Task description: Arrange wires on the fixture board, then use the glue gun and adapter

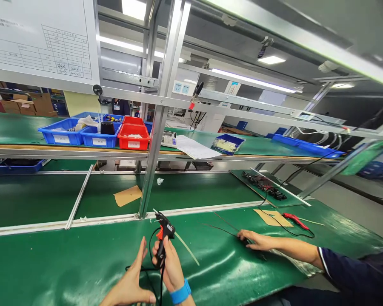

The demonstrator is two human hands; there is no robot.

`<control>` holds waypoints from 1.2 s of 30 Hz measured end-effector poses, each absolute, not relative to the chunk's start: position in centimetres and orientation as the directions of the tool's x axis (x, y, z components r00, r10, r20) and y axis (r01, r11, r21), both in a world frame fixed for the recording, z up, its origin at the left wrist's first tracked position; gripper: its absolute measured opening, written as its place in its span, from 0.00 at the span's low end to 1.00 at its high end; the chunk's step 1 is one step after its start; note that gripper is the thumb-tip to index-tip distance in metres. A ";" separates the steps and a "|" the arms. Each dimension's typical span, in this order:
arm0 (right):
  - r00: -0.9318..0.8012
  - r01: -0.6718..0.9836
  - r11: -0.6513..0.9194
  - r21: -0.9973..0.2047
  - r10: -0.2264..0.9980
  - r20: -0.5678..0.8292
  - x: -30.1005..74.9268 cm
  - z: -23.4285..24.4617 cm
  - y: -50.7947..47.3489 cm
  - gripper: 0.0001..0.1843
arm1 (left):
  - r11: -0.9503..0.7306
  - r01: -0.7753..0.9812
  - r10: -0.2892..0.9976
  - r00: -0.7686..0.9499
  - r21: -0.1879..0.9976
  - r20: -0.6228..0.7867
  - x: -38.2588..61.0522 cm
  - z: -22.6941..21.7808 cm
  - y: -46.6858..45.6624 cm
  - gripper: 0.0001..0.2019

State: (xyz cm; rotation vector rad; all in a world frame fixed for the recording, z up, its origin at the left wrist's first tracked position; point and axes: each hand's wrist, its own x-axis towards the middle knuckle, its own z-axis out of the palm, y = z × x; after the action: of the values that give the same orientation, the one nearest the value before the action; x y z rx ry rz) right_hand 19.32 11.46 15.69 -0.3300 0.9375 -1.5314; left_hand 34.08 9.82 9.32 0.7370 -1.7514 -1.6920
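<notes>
My right hand [170,265], with a blue wristband, is wrapped round the grip of a black glue gun [164,231] with an orange trigger. I hold the gun upright over the green bench mat [67,259], nozzle pointing up and left. A pale glue stick [187,250] juts from its back, and its black cord [153,268] loops down between my hands. My left hand [131,281] is just left of the gun, fingers stretched out and holding nothing.
A co-worker's hand [257,240] rests on the mat to the right, on thin black wires. A red-handled tool [295,219] and cardboard pieces [272,217] lie beyond. A metal post [153,144] rises ahead. Blue bins [79,131] and a red bin [134,137] sit on the shelf.
</notes>
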 end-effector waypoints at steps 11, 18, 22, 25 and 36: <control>0.252 0.811 0.306 -0.499 -0.952 -0.174 18.7 17.6 12.4 0.23 | -0.271 0.398 -0.899 -0.430 0.876 -0.083 30.5 11.2 7.7 0.36; 0.375 0.824 0.382 -0.419 -0.921 -0.104 17.1 17.6 11.9 0.24 | -0.370 0.367 -0.851 -0.503 0.853 -0.153 30.4 12.1 7.6 0.28; 0.318 0.795 0.371 -0.480 -0.929 -0.190 16.1 17.8 11.6 0.27 | -0.275 0.242 -0.870 -0.474 0.930 -0.134 30.4 13.1 7.9 0.22; 0.138 0.670 0.308 -0.675 -0.946 -0.295 15.8 17.6 11.4 0.29 | 0.041 0.006 -0.951 -0.306 0.999 0.041 30.6 14.4 8.4 0.20; -0.297 0.564 0.074 -0.823 -0.911 -0.285 21.0 15.1 8.8 0.27 | 0.424 -0.663 -0.905 -0.330 0.617 0.268 31.9 15.4 7.8 0.15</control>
State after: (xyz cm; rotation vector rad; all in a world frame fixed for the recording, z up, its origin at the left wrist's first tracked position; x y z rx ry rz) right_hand 20.97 8.75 15.13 -0.4359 1.1036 -1.5418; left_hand 31.85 7.83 15.39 1.3196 -2.0984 -0.5410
